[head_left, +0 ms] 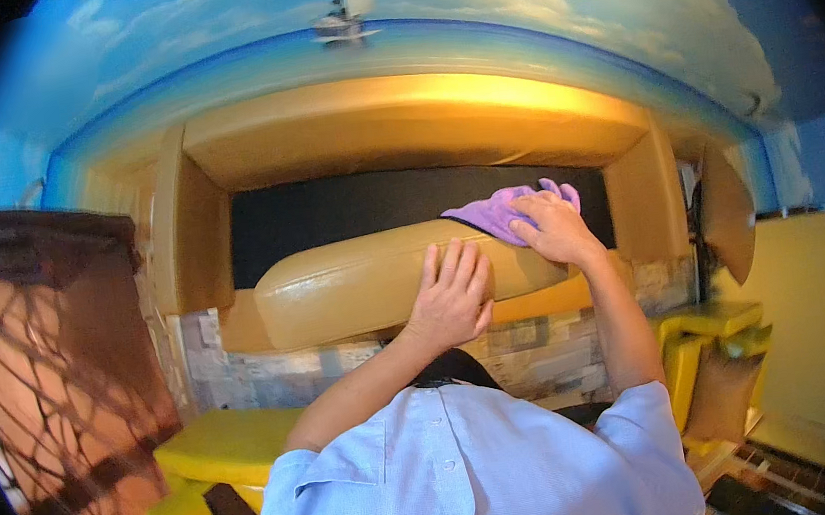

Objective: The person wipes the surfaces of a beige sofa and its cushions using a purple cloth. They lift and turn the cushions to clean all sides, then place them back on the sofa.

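A long tan seat cushion rests tilted across the front of a tan sofa, its stitched seam running along the top. My left hand lies on the cushion's middle with its fingers stretched out, holding nothing. At the cushion's right end, my right hand grips a purple cloth bunched under its fingers, against the upper edge. Part of the cloth is hidden by that hand.
Behind the cushion is the sofa's black seat base, framed by a padded tan backrest and armrests. Yellow padded stools stand at my left, with more yellow seating at right. Netting hangs far left.
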`<action>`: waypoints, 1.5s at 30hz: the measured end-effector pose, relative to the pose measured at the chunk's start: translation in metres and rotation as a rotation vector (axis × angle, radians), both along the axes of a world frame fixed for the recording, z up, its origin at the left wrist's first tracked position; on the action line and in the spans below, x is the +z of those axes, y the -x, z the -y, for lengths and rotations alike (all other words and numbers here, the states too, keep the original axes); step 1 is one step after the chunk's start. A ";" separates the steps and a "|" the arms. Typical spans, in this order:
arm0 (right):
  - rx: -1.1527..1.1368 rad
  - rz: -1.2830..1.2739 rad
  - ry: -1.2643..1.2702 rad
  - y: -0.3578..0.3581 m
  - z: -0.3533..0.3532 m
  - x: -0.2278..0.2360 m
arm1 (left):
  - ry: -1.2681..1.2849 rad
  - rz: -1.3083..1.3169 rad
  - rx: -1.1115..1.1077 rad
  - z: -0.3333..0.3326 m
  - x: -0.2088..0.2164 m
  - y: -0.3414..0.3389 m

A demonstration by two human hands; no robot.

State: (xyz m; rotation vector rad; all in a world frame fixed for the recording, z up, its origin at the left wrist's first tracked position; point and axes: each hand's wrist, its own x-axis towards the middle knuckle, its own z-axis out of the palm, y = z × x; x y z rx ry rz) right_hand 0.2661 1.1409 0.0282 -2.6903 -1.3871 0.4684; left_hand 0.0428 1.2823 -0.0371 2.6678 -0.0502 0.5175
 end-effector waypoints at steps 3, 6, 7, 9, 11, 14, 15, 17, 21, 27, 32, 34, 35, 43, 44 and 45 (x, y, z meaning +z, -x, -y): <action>-0.222 0.013 -0.265 0.012 0.031 -0.016 | -0.010 -0.020 0.029 -0.005 0.003 -0.001; -0.384 0.094 -0.610 0.012 0.058 -0.052 | -0.046 -0.029 0.052 -0.009 0.010 -0.018; -0.451 0.099 -0.719 0.014 0.057 -0.063 | -0.064 -0.032 0.061 -0.010 0.011 -0.025; -0.580 0.193 -0.822 0.023 0.044 -0.075 | -0.102 -0.064 0.076 -0.012 0.015 -0.034; -0.653 0.296 -0.839 0.024 0.031 -0.076 | -0.096 -0.113 0.060 -0.014 0.020 -0.039; -0.684 0.299 -0.874 0.014 0.035 -0.073 | 0.038 -0.147 -0.005 -0.042 0.032 -0.041; -0.685 0.294 -0.880 0.011 0.039 -0.074 | 0.009 -0.139 0.030 -0.055 0.037 -0.037; -0.762 0.221 -0.927 -0.001 0.047 -0.086 | -0.010 -0.195 0.128 -0.087 0.051 -0.024; -0.830 0.090 -0.960 -0.007 0.047 -0.105 | -0.029 -0.438 0.246 -0.179 0.054 0.045; -0.893 0.134 -1.111 0.007 0.040 -0.112 | 0.497 -0.457 0.230 -0.253 0.022 0.114; -1.145 0.001 -1.210 0.002 0.024 -0.121 | 0.975 -0.279 0.291 -0.261 -0.006 0.104; -1.205 -0.068 -1.375 -0.001 0.002 -0.124 | 0.775 -0.229 0.268 -0.302 -0.017 0.109; -1.207 -0.022 -1.390 -0.001 -0.006 -0.131 | 0.820 -0.226 0.287 -0.310 -0.025 0.105; -1.366 0.086 -1.445 0.023 -0.080 -0.164 | 0.850 -0.215 0.317 -0.315 -0.021 0.058; -1.376 0.071 -1.434 0.032 -0.094 -0.170 | 0.862 -0.250 0.343 -0.315 -0.018 0.050; -1.378 0.057 -1.432 0.038 -0.109 -0.172 | 0.797 -0.249 0.352 -0.320 -0.018 0.043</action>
